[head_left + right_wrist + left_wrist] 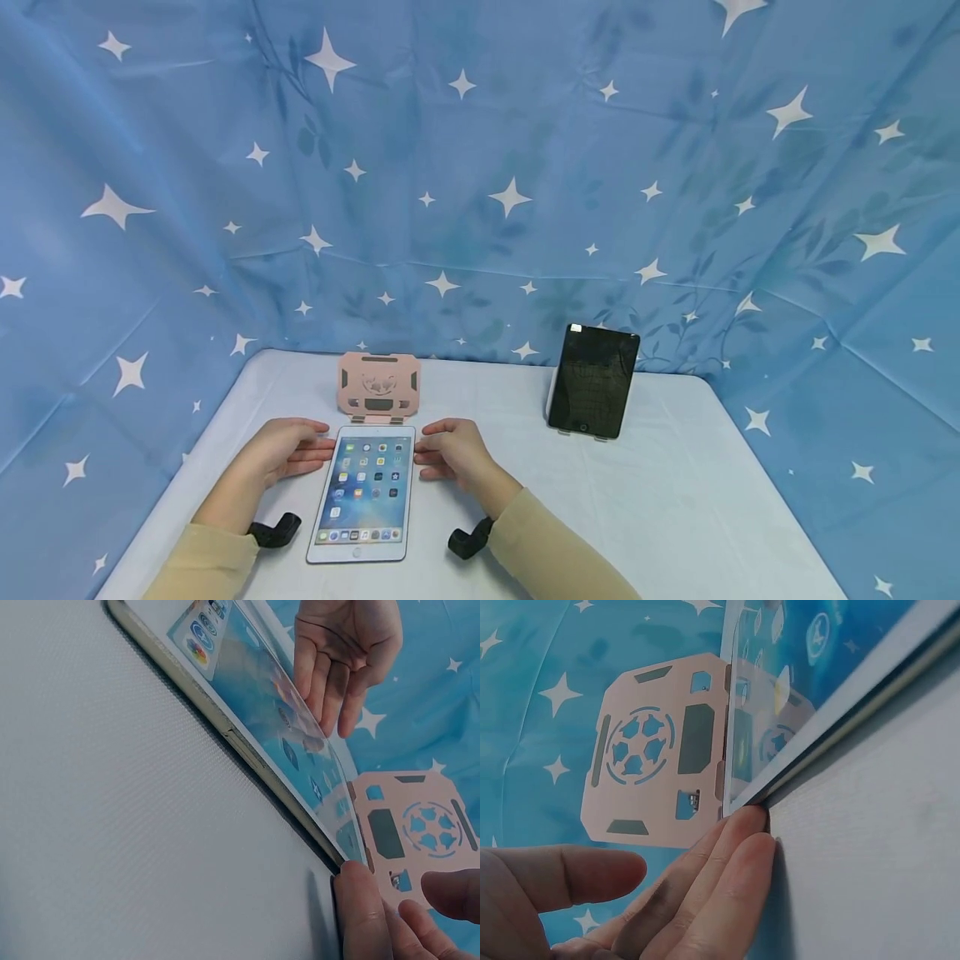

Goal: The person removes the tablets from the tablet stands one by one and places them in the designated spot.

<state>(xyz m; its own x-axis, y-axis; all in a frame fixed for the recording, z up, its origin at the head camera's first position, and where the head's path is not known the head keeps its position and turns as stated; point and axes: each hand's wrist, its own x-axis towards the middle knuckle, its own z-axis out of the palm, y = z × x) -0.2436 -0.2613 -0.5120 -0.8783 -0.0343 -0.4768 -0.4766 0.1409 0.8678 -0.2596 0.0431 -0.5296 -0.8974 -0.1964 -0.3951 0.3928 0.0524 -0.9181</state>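
Observation:
A white tablet with a lit screen of app icons lies face up on the table. At its upper left edge, my left hand has its fingertips by the rim, fingers extended and thumb apart, as the left wrist view shows. My right hand is at the upper right edge; in the right wrist view a fingertip meets the tablet's corner. Neither hand curls round it. Just beyond the tablet's top edge stands a pink stand with cut-outs, raised from the table.
A second tablet with a dark screen leans upright on a support at the back right. The white table meets a blue star-patterned curtain behind and at both sides. Black wrist mounts are on both wrists.

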